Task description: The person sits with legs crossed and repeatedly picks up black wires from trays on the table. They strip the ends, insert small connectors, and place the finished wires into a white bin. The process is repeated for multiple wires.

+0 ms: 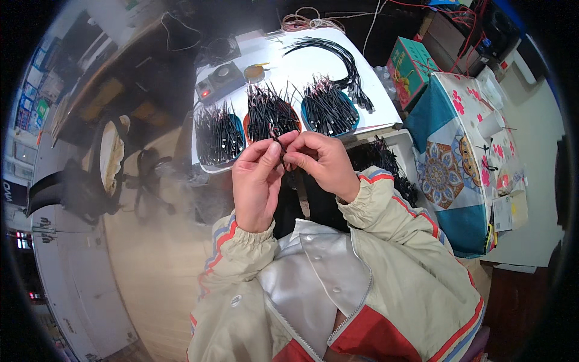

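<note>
Close together in front of the table edge, my left hand (pixel 259 181) and my right hand (pixel 325 160) are both closed, thumbs and fingers pinching a thin black cable (pixel 276 137). Its upper end points toward the table; the part between my fingertips is mostly hidden. Just beyond my hands stand three baskets packed with short black cables on end: a left basket (pixel 216 161), an orange middle basket (pixel 246 123) and a teal right basket (pixel 356 123). A bundle of longer black cables (pixel 344 60) lies curved behind them on the white table (pixel 383 102).
A grey control box (pixel 222 81) with a red light and a round tin (pixel 254 73) sit at the table's back left. Below its right edge, a white bin (pixel 403 145) holds more black cables. A cloth-covered stand (pixel 449 208) and green carton (pixel 411 63) are at right; a chair (pixel 111 157) is left.
</note>
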A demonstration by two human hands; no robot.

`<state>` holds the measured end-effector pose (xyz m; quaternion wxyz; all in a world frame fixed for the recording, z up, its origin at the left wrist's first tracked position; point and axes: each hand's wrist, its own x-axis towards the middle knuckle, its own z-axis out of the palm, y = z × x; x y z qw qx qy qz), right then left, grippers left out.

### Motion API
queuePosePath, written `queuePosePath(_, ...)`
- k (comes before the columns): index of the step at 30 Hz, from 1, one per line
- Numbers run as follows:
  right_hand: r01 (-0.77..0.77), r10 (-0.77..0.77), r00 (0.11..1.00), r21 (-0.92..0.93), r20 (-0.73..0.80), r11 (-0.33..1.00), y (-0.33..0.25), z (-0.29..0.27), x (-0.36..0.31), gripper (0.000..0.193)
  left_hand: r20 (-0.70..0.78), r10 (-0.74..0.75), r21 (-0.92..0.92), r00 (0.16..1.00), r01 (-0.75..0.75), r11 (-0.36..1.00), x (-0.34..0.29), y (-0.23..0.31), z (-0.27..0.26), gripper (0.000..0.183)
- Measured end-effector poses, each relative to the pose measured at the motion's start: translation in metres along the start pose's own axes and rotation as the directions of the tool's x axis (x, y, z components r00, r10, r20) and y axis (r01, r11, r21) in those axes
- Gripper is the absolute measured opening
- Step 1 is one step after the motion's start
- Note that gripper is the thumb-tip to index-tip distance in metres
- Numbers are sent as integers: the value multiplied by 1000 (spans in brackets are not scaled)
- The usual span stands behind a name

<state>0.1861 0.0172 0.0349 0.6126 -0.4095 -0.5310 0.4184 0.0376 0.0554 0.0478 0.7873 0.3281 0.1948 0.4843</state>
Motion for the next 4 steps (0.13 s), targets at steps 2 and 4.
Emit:
queuePosePath(2,-27,29,999,-73,23,997,-3,-7,-3,9,23,7,4,1000,-7,1000,-2,-4,2,12)
queuePosePath(4,-37,40,999,-112,31,993,-7,-14,-5,9,15,36,80,999,-37,996,-4,-6,3,13)
